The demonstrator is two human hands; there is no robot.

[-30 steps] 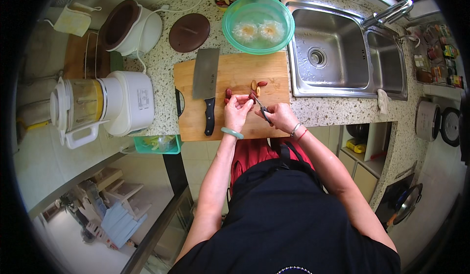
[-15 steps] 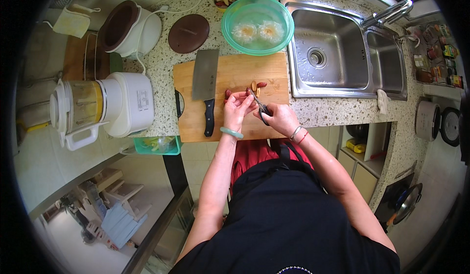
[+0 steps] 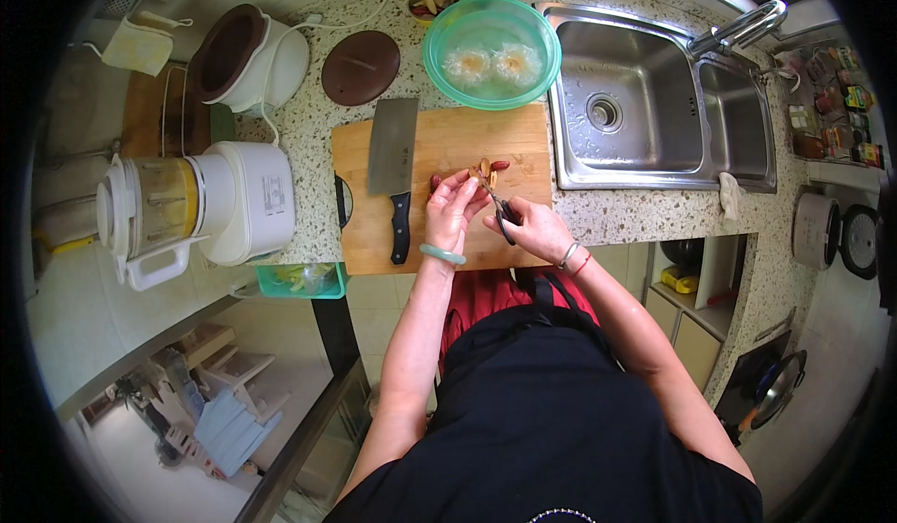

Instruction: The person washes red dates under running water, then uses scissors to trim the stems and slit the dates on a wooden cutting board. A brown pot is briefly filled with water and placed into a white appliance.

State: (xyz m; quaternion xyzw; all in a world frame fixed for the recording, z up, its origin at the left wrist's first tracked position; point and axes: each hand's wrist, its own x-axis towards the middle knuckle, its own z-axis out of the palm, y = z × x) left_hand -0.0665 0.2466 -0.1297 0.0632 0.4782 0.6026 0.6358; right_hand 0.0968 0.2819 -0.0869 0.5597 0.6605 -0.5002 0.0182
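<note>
Over the wooden cutting board (image 3: 467, 129), my left hand (image 3: 450, 211) pinches a red date (image 3: 474, 175) between thumb and fingertips; the fingers partly hide it. My right hand (image 3: 536, 232) is closed round the black handles of a pair of scissors (image 3: 505, 211), whose blades reach to the held date. Just beyond the fingertips lie a whole red date (image 3: 501, 164) and cut, tan-coloured date pieces (image 3: 485, 165). Another date (image 3: 435, 180) shows beside my left fingers. A cleaver (image 3: 393, 149) with a black handle rests on the board's left part.
A green basin (image 3: 551, 56) with two pale frilly clumps in liquid stands behind the board. To the right is a steel double sink (image 3: 645, 93). A brown lid (image 3: 361, 67), a white pot (image 3: 280, 56) and a blender (image 3: 243, 204) stand at left.
The scissor blades and the date in my left fingers have shifted slightly. One red date near my left fingertips is now less visible. The view has tilted a little.
</note>
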